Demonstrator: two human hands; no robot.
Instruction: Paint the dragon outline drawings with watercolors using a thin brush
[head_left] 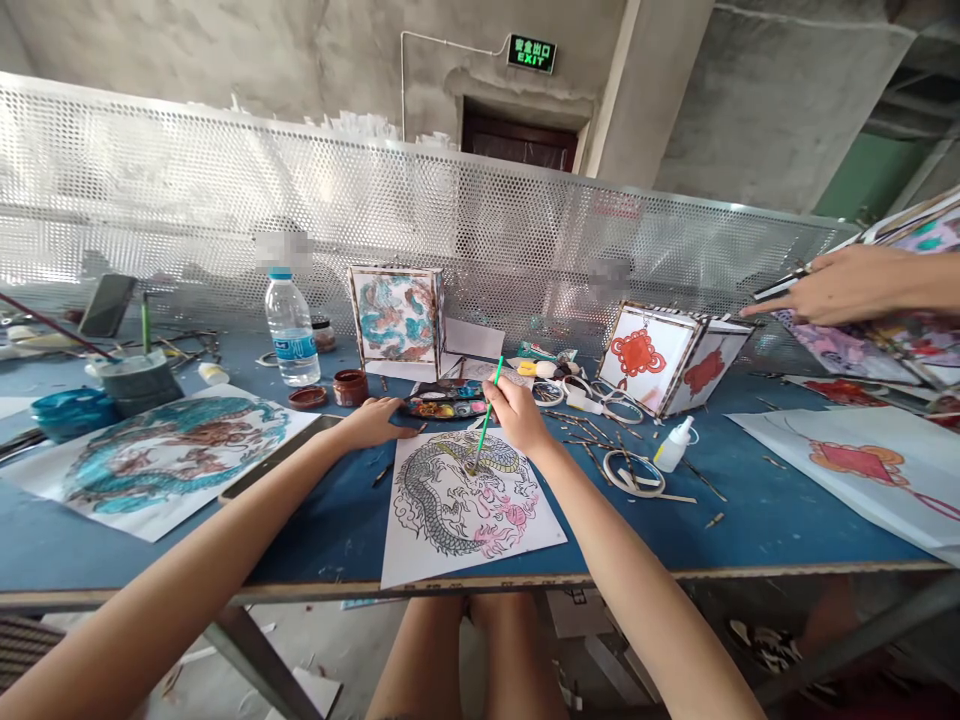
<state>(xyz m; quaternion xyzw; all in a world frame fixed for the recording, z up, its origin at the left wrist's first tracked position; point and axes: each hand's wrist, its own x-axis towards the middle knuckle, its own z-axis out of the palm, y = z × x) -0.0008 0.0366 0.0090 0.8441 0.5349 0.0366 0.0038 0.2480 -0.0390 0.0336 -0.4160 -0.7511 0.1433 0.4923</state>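
My right hand [517, 412] grips a green paintbrush [488, 412], its tip down on the sheet with the dragon drawing [469, 500]. Yellow colours the upper part of the dragon and pink the lower right; the rest is black outline. My left hand [373, 422] lies on the table by the sheet's upper left corner, fingers stretched out and holding nothing visible. Just past its fingertips is a paint palette [442, 400] with several colours in its wells. An open jar of brown paint [350, 387] stands behind the left hand, with its lid [308, 397] alongside.
A painted blue dragon sheet [180, 450] lies left, near a brush-water cup [135, 380] and water bottle [291, 330]. Paper lanterns [395, 318] [660, 358], a glue bottle [675, 444], tape rolls and sticks lie around. Another person's hand [832, 285] reaches in from the right.
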